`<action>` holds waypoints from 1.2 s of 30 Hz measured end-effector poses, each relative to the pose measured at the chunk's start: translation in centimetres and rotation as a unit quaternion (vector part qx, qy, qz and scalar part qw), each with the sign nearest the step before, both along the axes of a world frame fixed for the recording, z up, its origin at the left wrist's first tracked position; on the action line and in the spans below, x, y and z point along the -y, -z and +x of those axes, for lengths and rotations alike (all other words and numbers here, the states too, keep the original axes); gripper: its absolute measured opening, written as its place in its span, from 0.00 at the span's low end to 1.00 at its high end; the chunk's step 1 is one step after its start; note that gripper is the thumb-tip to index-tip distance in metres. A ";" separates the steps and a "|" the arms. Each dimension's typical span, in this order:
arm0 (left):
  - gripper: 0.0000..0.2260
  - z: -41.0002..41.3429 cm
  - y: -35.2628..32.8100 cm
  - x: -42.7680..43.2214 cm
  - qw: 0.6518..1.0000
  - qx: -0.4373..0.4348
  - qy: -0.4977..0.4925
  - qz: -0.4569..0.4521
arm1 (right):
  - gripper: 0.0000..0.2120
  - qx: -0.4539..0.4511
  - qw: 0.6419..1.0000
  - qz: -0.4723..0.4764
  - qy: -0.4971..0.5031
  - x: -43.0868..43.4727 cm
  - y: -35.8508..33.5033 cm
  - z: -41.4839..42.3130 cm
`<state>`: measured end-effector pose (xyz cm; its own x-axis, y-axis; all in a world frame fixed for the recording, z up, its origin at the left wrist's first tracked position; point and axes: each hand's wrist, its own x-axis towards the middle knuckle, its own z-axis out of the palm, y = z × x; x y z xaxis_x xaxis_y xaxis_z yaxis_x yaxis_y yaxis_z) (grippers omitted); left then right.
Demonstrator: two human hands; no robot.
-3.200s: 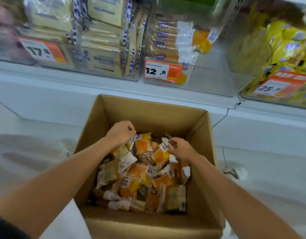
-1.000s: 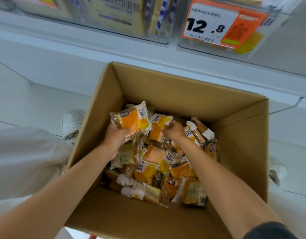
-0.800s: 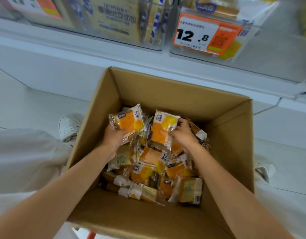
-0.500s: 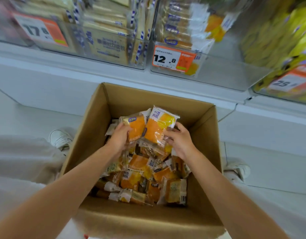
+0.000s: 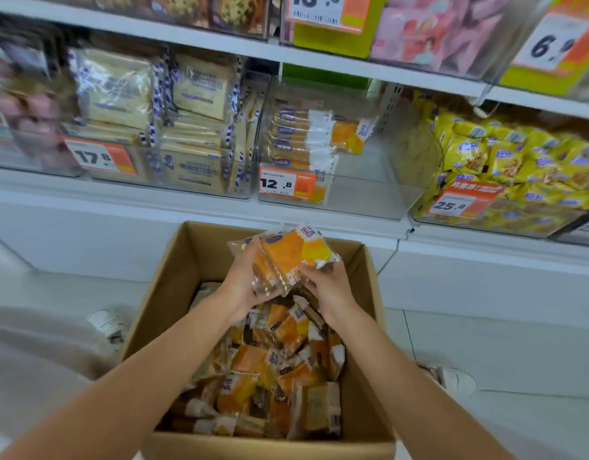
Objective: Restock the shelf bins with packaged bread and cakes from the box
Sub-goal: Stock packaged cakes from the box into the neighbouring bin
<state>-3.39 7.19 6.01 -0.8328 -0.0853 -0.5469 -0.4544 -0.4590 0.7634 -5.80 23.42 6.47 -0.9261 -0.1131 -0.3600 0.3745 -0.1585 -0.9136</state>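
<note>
An open cardboard box (image 5: pixel 173 277) on the floor holds several orange-and-white wrapped cakes (image 5: pixel 269 376). Above its far end my left hand (image 5: pixel 243 280) and my right hand (image 5: pixel 329 287) grip a small stack of the same cake packs (image 5: pixel 289 254) from either side, lifted clear of the pile. Straight ahead on the low shelf stands a clear bin (image 5: pixel 359 197) with a 12.8 price tag; matching cake packs fill its left part and its right part is bare.
Left of that bin, a clear bin of sliced bread packs (image 5: pixel 193 127) carries a 17.8 tag. To the right a bin of yellow snack bags (image 5: pixel 505 161) shows 25.8. A higher shelf (image 5: pixel 352 66) holds more bins. White shoes (image 5: pixel 107 322) stand beside the box.
Each hand picked up a cake pack in the box, then brought them together into one stack and raised it toward the shelf. The view tilted up from the box to the shelves.
</note>
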 end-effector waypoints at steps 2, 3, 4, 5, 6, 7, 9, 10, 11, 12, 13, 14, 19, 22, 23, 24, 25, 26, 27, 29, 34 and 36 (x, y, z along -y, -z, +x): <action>0.18 0.1 -0.9 -0.8 0.999 -0.028 0.034 -0.025 | 0.12 -0.039 0.994 0.099 -0.039 0.2 -0.2 0.6; 0.19 0.2 -1.1 -0.9 0.998 -0.035 0.046 -0.038 | 0.17 -0.054 0.989 0.125 -0.057 0.0 -0.3 0.6; 0.19 0.2 -1.3 -0.7 0.997 -0.038 0.052 -0.043 | 0.25 -0.063 0.985 0.148 -0.069 -0.4 -0.5 0.4; 0.18 0.1 -1.6 -0.5 0.996 -0.043 0.059 -0.055 | 0.34 -0.082 0.976 0.189 -0.071 -1.0 -1.0 0.3; 0.16 0.0 -2.0 -0.2 0.993 -0.054 0.069 -0.085 | 0.43 -0.129 0.953 0.262 -0.078 -1.6 -1.7 -0.1; 0.14 -0.3 -2.7 0.0 0.985 -0.072 0.088 -0.132 | 0.50 -0.198 0.906 0.360 -0.105 -2.3 -2.5 -0.7; 0.16 -1.1 -4.4 0.0 0.960 -0.119 0.144 -0.210 | 0.55 -0.352 0.764 0.509 -0.182 -3.2 -4.6 -2.2; 0.19 -1.7 -5.4 -0.1 0.944 -0.149 0.175 -0.237 | 0.57 -0.397 0.707 0.547 -0.210 -3.4 -6.0 -3.0; 0.22 -2.2 -6.4 -0.4 0.928 -0.176 0.204 -0.257 | 0.58 -0.423 0.667 0.571 -0.224 -3.6 -7.3 -3.8; 0.25 -2.9 -7.4 -0.7 0.913 -0.202 0.225 -0.274 | 0.58 -0.442 0.635 0.591 -0.228 -3.7 -8.3 -4.6; 0.26 -3.8 -8.5 -1.0 0.897 -0.228 0.240 -0.294 | 0.56 -0.453 0.613 0.603 -0.233 -3.8 -9.5 -5.5; 0.26 -4.5 -9.4 -1.1 0.883 -0.254 0.244 -0.310 | 0.53 -0.454 0.611 0.603 -0.238 -4.0 -10.6 -6.0; 0.21 -10.2 -13.2 -2.4 0.831 -0.346 0.258 -0.350 | 0.34 -0.488 0.594 0.617 -0.167 -5.9 -15.9 -11.4; 0.35 -15.0 -14.4 -2.3 0.792 -0.357 0.279 -0.410 | 0.31 -0.516 0.530 0.666 -0.096 -7.8 -16.5 -15.8; 0.38 -16.8 -14.3 -1.9 0.775 -0.353 0.271 -0.448 | 0.31 -0.514 0.521 0.677 -0.077 -8.4 -16.4 -17.2; 0.39 -18.8 -14.0 -1.3 0.761 -0.346 0.259 -0.485 | 0.30 -0.505 0.522 0.684 -0.065 -8.8 -16.3 -18.8; 0.37 -20.7 -13.7 -0.8 0.751 -0.331 0.249 -0.514 | 0.30 -0.492 0.534 0.685 -0.060 -9.0 -16.2 -20.3; 0.34 -22.4 -13.4 -0.3 0.734 -0.316 0.244 -0.550 | 0.30 -0.475 0.548 0.686 -0.060 -9.1 -15.9 -21.8; 0.32 -24.2 -12.9 0.3 0.708 -0.297 0.246 -0.592 | 0.30 -0.458 0.559 0.688 -0.064 -9.0 -15.6 -23.2; 0.29 -26.8 -12.1 1.0 0.646 -0.259 0.268 -0.666 | 0.29 -0.430 0.573 0.693 -0.076 -8.5 -14.8 -26.1; 0.31 -29.0 -10.2 1.6 0.547 -0.159 0.323 -0.756 | 0.38 -0.343 0.572 0.728 -0.157 -6.5 -10.3 -33.3; 0.30 -28.3 -10.2 1.4 0.537 -0.163 0.317 -0.764 | 0.43 -0.312 0.558 0.751 -0.165 -5.6 -7.9 -34.9</action>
<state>-31.73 5.84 16.20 -0.9896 0.1312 -0.0580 0.1240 0.9856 0.1147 -40.71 28.98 14.36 -0.9418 -0.3200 0.1027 -0.3091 0.9447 0.1092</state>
